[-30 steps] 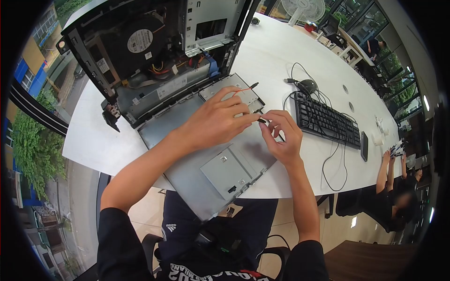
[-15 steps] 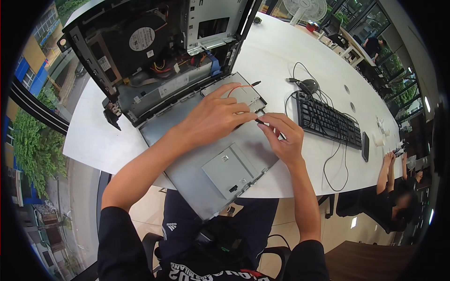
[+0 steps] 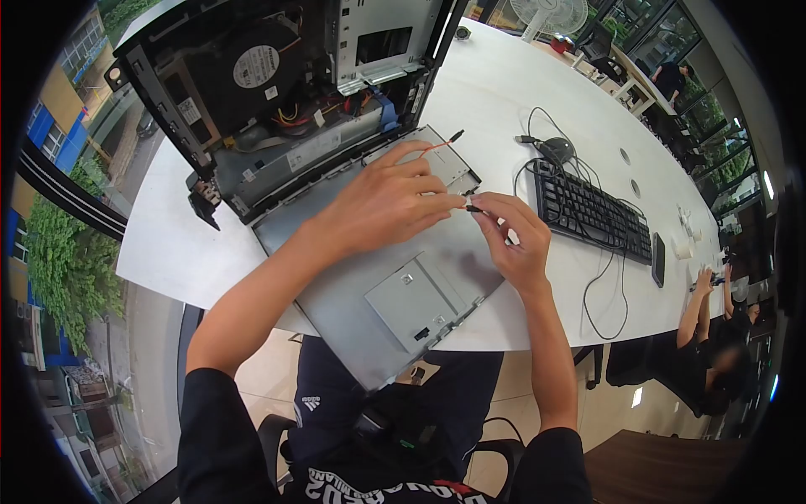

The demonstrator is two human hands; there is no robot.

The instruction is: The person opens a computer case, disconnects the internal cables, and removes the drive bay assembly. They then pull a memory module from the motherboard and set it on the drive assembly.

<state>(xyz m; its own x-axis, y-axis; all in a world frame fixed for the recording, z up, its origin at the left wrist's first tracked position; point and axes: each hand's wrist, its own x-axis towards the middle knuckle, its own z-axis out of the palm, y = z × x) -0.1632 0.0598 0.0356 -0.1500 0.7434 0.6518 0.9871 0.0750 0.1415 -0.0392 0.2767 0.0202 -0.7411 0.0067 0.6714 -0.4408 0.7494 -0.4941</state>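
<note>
Both hands meet above a grey metal panel that lies flat beside an open computer case. My left hand is closed, its fingertips pinching a thin cable. In the thumb and fingers of my right hand is a small black cable connector, close to the left fingertips. An orange-red wire with a black plug sticks out past my left hand. Under that hand sits a flat metal drive unit, partly covered. The fingers hide how the cable pieces meet.
A black keyboard with tangled cables lies to the right, with a mouse at its upper end and a phone beside it. A fan stands at the back. Another person's hands are at the far right.
My right hand has turned slightly and moved a little right. The connector now shows more between the fingertips, and the orange-red wire's plug has shifted slightly upward.
</note>
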